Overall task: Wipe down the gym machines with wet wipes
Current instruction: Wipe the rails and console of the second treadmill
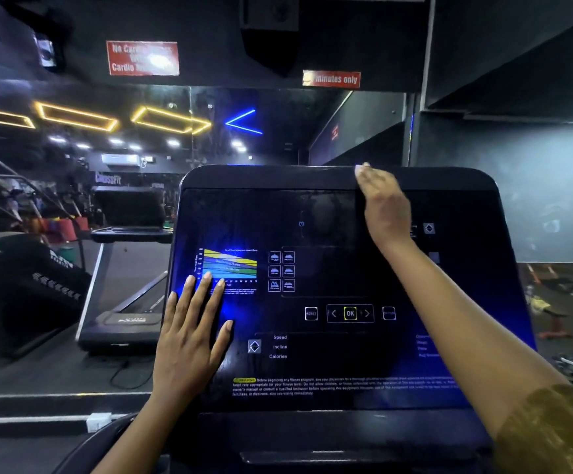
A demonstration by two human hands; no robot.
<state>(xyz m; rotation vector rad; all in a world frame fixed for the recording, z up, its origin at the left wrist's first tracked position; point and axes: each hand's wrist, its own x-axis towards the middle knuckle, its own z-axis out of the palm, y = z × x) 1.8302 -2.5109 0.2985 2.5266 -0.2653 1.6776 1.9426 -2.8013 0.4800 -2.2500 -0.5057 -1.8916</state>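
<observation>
The left hand (189,336) lies flat and open on the machine's screen (329,268), fingers straight. The right hand (384,203) is up at the screen's top edge. It is blurry, so I cannot tell if it grips or just presses. A small white bit at its fingertips (368,179) may be the wipe (360,168). The flat hand may leave marks on the glass. A hand may bump the buttons (350,313). The wipe may slip over the edge.

a red sign (142,58) hangs above yellow light frames (76,116).
</observation>
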